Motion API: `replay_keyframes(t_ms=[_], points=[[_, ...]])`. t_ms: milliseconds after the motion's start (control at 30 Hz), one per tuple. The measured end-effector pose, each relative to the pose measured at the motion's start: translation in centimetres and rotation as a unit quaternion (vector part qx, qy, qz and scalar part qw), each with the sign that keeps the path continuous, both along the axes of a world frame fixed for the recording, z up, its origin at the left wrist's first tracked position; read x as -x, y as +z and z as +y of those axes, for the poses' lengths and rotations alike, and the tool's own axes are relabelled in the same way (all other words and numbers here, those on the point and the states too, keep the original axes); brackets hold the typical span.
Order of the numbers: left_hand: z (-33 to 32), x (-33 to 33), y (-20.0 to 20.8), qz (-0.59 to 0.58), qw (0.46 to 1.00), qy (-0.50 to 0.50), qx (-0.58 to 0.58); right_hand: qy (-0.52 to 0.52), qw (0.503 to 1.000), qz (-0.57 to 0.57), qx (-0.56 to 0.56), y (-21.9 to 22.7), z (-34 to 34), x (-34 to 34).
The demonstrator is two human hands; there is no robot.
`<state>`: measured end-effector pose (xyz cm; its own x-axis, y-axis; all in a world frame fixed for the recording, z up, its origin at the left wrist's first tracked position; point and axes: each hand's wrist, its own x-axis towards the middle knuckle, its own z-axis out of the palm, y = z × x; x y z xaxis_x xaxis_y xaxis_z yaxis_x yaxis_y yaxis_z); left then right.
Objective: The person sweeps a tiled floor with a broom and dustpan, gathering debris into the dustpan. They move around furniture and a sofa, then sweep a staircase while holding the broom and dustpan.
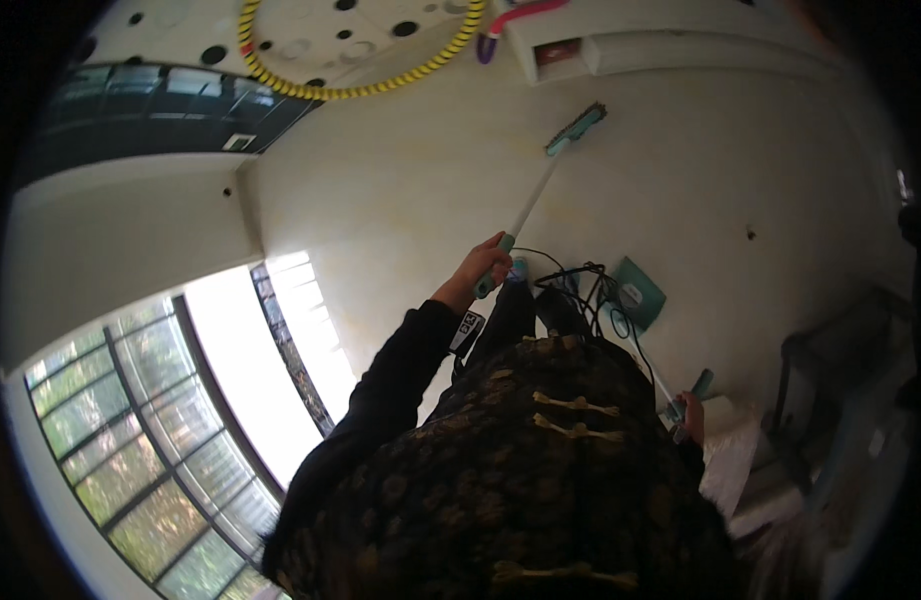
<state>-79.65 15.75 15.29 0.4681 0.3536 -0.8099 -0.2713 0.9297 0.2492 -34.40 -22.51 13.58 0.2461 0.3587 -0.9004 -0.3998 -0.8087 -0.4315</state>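
My left hand (483, 265) is wrapped round the green grip of a broom (535, 195). Its pale handle slants away to a green head with dark bristles, which rests on the floor ahead of me. Low on the right, my right hand (692, 415) closes on the green-ended handle of a dustpan. The green dustpan (642, 290) is down by the floor, right of my feet. Dark looped cables (590, 285) hang in front of my legs and partly cover the dustpan. A small dark device (467, 330) with a light face shows beside my left forearm.
A yellow-and-black hoop (330, 95) lies against a white spotted surface at the far left. Near it is a pink-and-purple curved tube (490, 45). A low white unit (670, 52) stands at the far side. Barred windows (145, 420) are on the left, and a dark chair-like frame (830, 350) on the right.
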Motion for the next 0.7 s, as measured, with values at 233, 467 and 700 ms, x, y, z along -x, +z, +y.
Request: replay_keyframes(t_ms=[233, 467, 700], points=[[0.6, 11.0, -1.0, 0.055, 0.970, 0.226, 0.066, 0.021, 0.994, -0.021, 0.110, 2.4, 3.4, 0.6], [9.7, 30.2, -6.6, -0.118, 0.890, 0.427, 0.108, 0.463, 0.766, -0.335, -0.294, 3.7, 3.8, 0.8], [16.9, 42.0, -8.2, 0.128, 0.906, 0.351, -0.201, 0.129, 0.973, -0.167, 0.092, 6.2, 6.2, 4.3]])
